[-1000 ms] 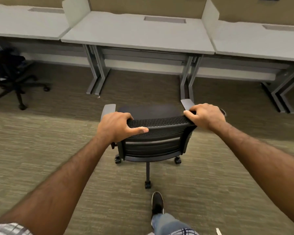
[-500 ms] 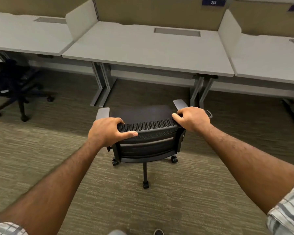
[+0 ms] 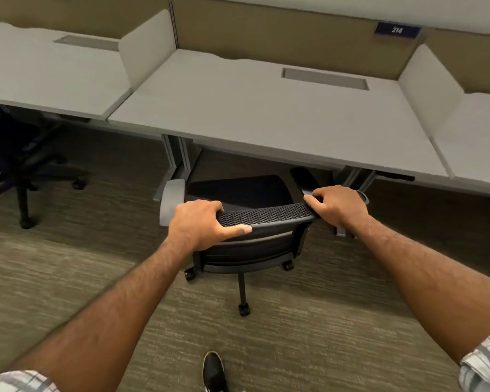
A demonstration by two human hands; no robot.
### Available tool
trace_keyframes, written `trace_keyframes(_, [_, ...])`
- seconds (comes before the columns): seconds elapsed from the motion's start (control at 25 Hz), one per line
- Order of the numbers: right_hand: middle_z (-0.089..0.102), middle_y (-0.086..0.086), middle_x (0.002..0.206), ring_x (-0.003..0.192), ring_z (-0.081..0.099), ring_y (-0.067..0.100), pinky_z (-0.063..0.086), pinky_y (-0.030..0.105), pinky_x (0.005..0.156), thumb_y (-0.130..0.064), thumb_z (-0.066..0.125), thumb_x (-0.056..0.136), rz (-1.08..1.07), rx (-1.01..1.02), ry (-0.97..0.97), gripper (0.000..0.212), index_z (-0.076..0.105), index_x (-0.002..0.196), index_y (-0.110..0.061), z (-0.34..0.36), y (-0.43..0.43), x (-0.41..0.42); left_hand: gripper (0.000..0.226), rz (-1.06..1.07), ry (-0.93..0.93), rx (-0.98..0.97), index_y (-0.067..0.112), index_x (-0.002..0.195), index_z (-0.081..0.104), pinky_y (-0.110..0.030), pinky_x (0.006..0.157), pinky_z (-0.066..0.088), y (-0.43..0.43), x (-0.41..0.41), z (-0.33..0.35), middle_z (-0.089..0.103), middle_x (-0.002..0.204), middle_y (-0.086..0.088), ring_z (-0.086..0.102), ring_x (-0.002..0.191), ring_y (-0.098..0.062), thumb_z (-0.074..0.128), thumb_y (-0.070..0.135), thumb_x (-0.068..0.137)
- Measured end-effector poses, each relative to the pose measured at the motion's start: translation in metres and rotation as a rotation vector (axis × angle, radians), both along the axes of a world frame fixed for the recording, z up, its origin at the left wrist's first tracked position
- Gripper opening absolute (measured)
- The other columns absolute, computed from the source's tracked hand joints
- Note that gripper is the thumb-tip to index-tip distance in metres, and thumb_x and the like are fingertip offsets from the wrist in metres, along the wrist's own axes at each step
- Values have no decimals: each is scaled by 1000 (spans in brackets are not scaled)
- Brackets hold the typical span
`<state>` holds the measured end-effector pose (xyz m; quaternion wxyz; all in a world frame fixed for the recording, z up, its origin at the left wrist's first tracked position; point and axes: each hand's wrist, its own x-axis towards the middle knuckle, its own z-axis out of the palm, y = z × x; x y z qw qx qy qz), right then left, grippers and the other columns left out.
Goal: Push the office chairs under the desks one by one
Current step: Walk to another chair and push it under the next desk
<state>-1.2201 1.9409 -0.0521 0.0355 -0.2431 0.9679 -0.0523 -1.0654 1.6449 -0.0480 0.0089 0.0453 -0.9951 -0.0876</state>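
A black mesh-back office chair (image 3: 246, 190) with grey armrests stands right in front of the middle grey desk (image 3: 255, 117). The front of its seat and its right armrest reach under the desk's near edge. My left hand (image 3: 201, 224) grips the top left of the backrest, thumb along the rear. My right hand (image 3: 337, 206) grips the top right corner of the backrest. The chair's castors and rear base leg show below the backrest on the carpet.
A second black office chair (image 3: 17, 162) stands at the left, partly under the left desk (image 3: 46, 77). Desk legs (image 3: 178, 157) flank the opening. White dividers (image 3: 147, 58) separate the desks; a third desk (image 3: 475, 142) is at right. My shoe (image 3: 214, 372) is on the carpet.
The chair has rolled forward with both hands on its backrest, from open carpet to the desk edge, and I have stepped closer to the desks.
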Motion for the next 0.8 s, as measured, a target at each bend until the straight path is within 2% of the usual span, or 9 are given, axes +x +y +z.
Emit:
trace_keyframes(0.16, [72,-5,82,78,65,19,50,36,68,-62,36,99,-3,-3,6,52,76,94,-29,1,-56,-49,90,-4,-2,-14,29,85,63,-30,62,46,-55,-54,1,60,71,13,56,69,-6,27,107,58])
trace_keyframes(0.32, [70,-5,77,72,62,16,41,33,60,-66,30,94,17,-24,13,58,74,87,-29,-1,-103,-90,91,5,-31,-10,31,93,65,-30,66,46,-105,-96,4,61,76,15,59,75,-6,30,107,58])
trace_keyframes(0.44, [66,-6,69,66,60,15,45,33,60,-66,31,95,48,-42,0,59,71,78,-26,-3,-139,-119,87,12,-94,42,35,102,65,-28,68,41,-143,-124,8,64,85,17,59,80,-3,36,104,58])
trace_keyframes(0.64, [65,-7,69,66,60,13,54,39,73,-68,24,96,122,-45,-39,66,68,76,-24,-5,-192,-142,103,13,-93,70,40,110,68,-27,72,39,-202,-159,11,67,95,20,59,87,-1,14,108,53])
trace_keyframes(0.8, [63,-3,70,68,59,15,53,41,76,-61,23,102,178,-53,-95,63,64,75,-21,-1,-229,-149,99,13,-101,71,43,108,69,-30,77,46,-243,-184,11,69,99,21,61,91,-2,11,106,59])
